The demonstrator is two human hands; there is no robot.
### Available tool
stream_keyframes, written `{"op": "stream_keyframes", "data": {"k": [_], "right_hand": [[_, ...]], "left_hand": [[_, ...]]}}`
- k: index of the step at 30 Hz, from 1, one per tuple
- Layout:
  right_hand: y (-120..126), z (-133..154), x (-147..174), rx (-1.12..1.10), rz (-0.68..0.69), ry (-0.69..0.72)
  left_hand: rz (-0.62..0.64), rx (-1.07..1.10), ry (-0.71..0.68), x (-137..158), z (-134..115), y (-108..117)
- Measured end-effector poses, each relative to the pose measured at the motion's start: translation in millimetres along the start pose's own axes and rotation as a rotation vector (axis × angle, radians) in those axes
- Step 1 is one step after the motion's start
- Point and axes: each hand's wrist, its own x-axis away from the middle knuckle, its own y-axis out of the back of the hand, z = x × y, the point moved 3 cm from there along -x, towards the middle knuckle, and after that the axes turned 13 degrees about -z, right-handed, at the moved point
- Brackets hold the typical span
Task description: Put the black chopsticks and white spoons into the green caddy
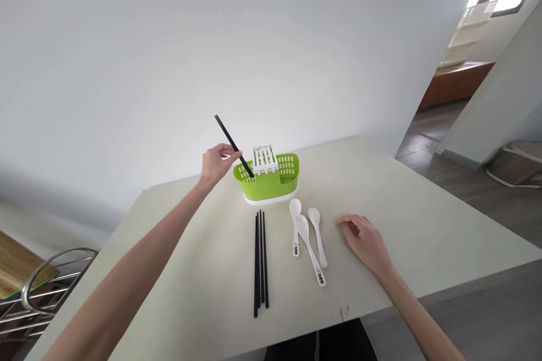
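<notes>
Black chopsticks slant down into the left compartment of a green cutlery holder. My left hand is closed on them, pinching between thumb and fingers just above the holder's rim. They look like a pair held together. A white slotted piece sits over the middle of the holder. On the table in front lie several more black chopsticks, side by side. To their right are three white spoons, two of them overlapping. Right of the spoons, my right hand rests on the table, loosely bent, open and holding nothing.
The pale table runs back to a plain white wall. Its front edge is close to my legs. A metal-framed stool or chair stands at the left, and a doorway with dark flooring lies beyond on the right.
</notes>
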Motion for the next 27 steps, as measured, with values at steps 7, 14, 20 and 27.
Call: {"op": "stream_keyframes", "data": {"k": [7, 14, 20, 27], "right_hand": [[-2.7, 0.5, -0.7, -0.013, 0.004, -0.017], [-2.5, 2.6, -1.0, -0.021, 0.002, -0.023], [-2.9, 3.6, -1.4, -0.035, -0.010, -0.019], [-3.7, 2.8, -1.0, -0.029, -0.010, -0.023]], "left_hand": [[0.154, -0.145, 0.069, 5.7, 34.0, -41.4], [0.268, -0.184, 0.096, 4.0, 45.6, -59.0], [0.278, -0.238, 0.084, 2.5, 49.4, -67.7], [0.260, -0.319, -0.021, 2.6, 42.5, -70.4]]}}
